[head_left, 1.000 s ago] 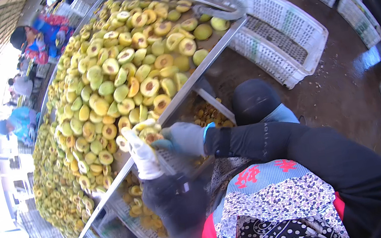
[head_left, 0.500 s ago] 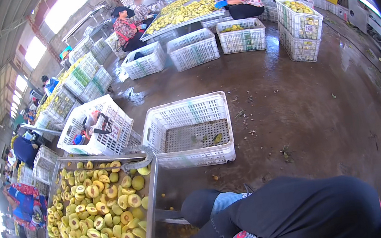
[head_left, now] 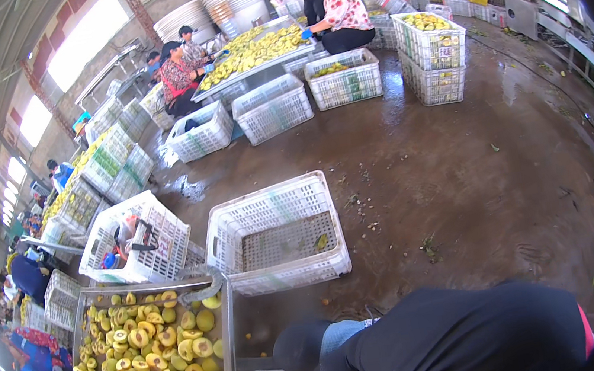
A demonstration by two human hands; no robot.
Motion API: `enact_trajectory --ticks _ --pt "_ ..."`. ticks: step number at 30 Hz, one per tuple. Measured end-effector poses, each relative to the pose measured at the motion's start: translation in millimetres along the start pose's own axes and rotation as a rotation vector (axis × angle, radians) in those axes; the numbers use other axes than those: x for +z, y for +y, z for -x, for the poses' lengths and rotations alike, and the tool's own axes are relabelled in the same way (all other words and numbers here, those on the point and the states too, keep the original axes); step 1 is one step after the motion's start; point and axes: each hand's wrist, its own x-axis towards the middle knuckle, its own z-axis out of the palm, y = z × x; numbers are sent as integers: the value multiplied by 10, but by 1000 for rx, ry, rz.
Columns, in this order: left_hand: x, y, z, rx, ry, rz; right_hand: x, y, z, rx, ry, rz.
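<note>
Crossing the bottom is a black sleeve (head_left: 466, 332); with both hands out of view, I cannot tell finger spread or hold. Halved fruit (head_left: 148, 363) covers a metal table (head_left: 228, 337), lower left; beyond sits a white crate (head_left: 295, 273), then co-workers (head_left: 346, 17).

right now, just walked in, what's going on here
Neither of the wearer's hands is in view; only a black sleeve shows low down. To its left is a metal-edged table spread with halved yellow-green fruit. Just beyond stands a white crate with a small greenish piece inside. Farther off, a person in a patterned top has a blue-gloved hand at another fruit-covered table.
</note>
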Motion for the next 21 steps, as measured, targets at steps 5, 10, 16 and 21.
enact_trajectory --ticks 5,10,16,21 --pt "-95 -109 -129 -88 -260 142 -20 40 1 19 -49 32" --pt "-228 -257 -294 -114 -479 268 174 165 -20 231 -263 -146" --pt "-160 -256 -221 5 -318 245 282 207 -108 314 -543 -246" --pt "-514 -324 -458 -269 -101 852 654 558 -264 96 -325 -155"
